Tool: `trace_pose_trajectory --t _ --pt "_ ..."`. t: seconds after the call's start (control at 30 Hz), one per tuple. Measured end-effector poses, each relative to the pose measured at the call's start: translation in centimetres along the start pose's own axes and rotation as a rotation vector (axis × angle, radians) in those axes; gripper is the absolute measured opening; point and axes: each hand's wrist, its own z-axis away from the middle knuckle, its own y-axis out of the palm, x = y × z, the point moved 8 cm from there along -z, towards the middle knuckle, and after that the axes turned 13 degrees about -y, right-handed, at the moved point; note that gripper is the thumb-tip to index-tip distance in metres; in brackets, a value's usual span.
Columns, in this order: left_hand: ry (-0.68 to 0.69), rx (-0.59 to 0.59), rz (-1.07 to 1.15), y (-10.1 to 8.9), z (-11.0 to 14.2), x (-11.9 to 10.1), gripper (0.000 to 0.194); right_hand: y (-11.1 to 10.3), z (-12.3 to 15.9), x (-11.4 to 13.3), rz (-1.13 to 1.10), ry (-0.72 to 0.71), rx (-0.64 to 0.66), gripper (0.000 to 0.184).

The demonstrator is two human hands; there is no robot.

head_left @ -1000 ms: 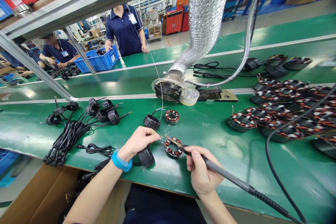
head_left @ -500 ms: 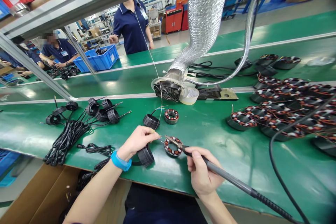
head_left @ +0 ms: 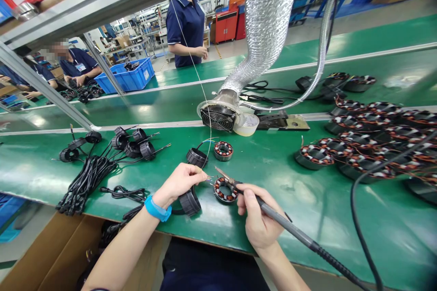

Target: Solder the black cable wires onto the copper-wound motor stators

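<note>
My left hand point(head_left: 180, 181), a blue band at its wrist, pinches thin wire ends point(head_left: 209, 177) together with a strand of solder wire point(head_left: 186, 43) that hangs from above. A soldering iron point(head_left: 287, 223) is in my right hand point(head_left: 261, 218), gripped like a pen. Its tip points left, just right of the wire ends and apart from them. Below the tip lies a copper-wound stator point(head_left: 219, 195), and a second stator point(head_left: 223, 157) sits behind it. Beneath my left hand stands a black plastic ring point(head_left: 190, 202) on a cable; another black ring point(head_left: 196, 157) is behind.
A fume fan point(head_left: 220, 118) with a foil duct point(head_left: 268, 13) stands at the back, a tape roll point(head_left: 246, 125) beside it. Several stators point(head_left: 314, 157) cover the right side. Bundled black cables point(head_left: 83, 182) lie left. Co-workers are beyond, one standing point(head_left: 186, 27), near a blue bin point(head_left: 133, 75).
The iron's tip has lifted slightly, and my right hand has shifted a little up and left. My left hand is nearly still. The standing co-worker has moved right; stators at the back have slid left.
</note>
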Motion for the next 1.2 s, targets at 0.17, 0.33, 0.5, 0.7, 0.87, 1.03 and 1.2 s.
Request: trace_pose_trajectory --t 0.17,0.33,0.5,0.7,0.87,1.03,1.2 --pt "0.017 0.015 -0.039 0.2 0.4 -0.4 0.03 1.8 -1.8 1.2 0.108 -0.121 0.12 0.018" --pt "0.08 0.03 -0.113 0.5 1.0 -1.5 0.027 4.0 -2.8 1.3 0.147 -0.213 0.299 0.037" --pt "0.139 0.018 -0.223 0.6 1.5 -2.4 0.025 5.2 -2.6 0.9 0.12 -0.215 0.392 0.044" --pt "0.139 0.072 -0.229 0.5 1.2 -2.3 0.024 5.1 -2.5 1.6 0.163 -0.247 0.352 0.038" --pt "0.079 0.099 -0.177 0.5 0.7 -2.1 0.023 4.8 -2.2 1.9 0.182 -0.255 0.332 0.036" --pt "0.034 0.089 -0.127 0.1 -0.2 -1.6 0.017 4.8 -1.6 1.6 0.169 -0.23 0.323 0.035" --pt "0.0 0.119 -0.118 -0.6 -1.1 -0.7 0.017 2.7 -1.2 1.5 0.193 -0.181 0.16 0.024"
